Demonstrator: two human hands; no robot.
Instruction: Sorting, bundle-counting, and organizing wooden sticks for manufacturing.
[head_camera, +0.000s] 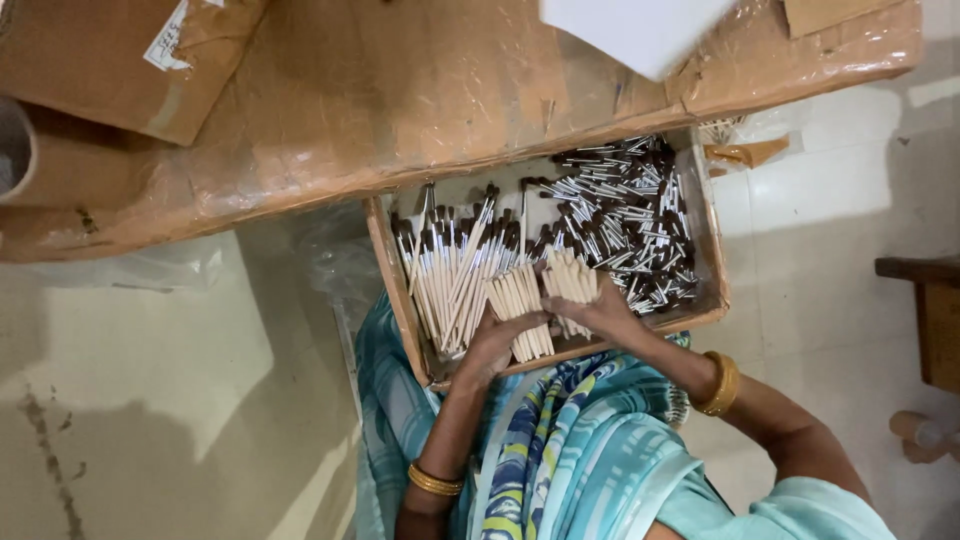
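Head view, looking straight down. Left hand curled closed around a bundle of pale wooden brush handles, gripped from below, handle ends fanned toward the body. Right hand closed likewise on a second bundle of handles, just beside the first, the two bundles nearly touching. Both held over a shallow cardboard tray resting on the lap. Inside the tray, left part: more loose pale-handled brushes with dark tips. Right part: heap of loose silver ferrules with dark bristles. Gold bangles on both wrists. Beyond the tray, plastic-wrapped cardboard tabletop.
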